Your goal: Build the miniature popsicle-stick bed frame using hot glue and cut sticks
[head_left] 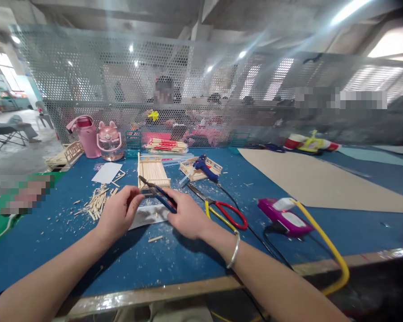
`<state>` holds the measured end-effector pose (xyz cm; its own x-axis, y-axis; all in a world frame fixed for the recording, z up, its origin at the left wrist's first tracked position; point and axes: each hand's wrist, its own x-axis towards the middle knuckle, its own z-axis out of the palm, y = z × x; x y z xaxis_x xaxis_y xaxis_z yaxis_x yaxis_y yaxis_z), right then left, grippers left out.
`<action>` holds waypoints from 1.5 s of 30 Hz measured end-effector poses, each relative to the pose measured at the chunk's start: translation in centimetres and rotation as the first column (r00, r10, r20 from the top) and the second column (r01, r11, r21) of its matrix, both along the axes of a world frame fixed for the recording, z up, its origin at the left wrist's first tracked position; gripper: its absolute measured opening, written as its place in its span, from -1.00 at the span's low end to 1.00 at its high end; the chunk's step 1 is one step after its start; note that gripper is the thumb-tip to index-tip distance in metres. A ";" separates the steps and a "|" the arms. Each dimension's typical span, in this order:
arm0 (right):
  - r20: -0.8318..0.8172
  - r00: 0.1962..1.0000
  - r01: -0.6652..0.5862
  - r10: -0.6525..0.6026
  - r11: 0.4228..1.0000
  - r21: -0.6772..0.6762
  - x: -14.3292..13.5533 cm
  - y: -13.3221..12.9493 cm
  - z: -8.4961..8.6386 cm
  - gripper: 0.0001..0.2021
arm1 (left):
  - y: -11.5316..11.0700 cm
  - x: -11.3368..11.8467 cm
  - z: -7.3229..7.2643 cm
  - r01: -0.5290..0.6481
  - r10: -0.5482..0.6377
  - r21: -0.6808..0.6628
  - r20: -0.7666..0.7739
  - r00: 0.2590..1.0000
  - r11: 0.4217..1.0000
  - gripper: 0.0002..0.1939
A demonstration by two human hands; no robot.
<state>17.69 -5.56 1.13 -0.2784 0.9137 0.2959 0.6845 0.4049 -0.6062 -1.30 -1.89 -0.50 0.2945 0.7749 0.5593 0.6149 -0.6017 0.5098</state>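
My right hand (187, 217) is wrapped round blue-handled pliers (164, 197), whose dark jaws point up and to the left. Close to those jaws, my left hand (119, 209) is closed in a pinch; what its fingers hold, if anything, I cannot make out. Just beyond the pliers lies a small wooden-stick frame (153, 171) with a slatted surface. Cut stick pieces (99, 201) are heaped left of my left hand. Under both hands is a greyish, smudged sheet (149, 215), and a short stick piece (155, 239) rests nearer to me.
A blue glue gun (204, 169) lies on another stick frame (188, 167). Red-handled scissors (233, 215) are right of my hand. Beyond them sits a purple device (285, 218) with a yellow strap. Pink bottles (110, 142) and stick bundles (164, 145) stand before a perforated screen (104, 67).
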 end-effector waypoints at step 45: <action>0.327 0.940 0.028 -0.093 0.980 0.198 -0.2 0.5 -2.1 -0.34 | -0.1 0.5 -0.3 0.084 -0.061 -0.435 0.067 0.996 0.896 -0.42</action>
<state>17.53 -5.03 -0.96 -0.3364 0.8688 0.3634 0.8607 0.4402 -0.2558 -0.81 -1.95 -0.80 0.3394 0.9223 0.1848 0.5446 -0.3528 0.7609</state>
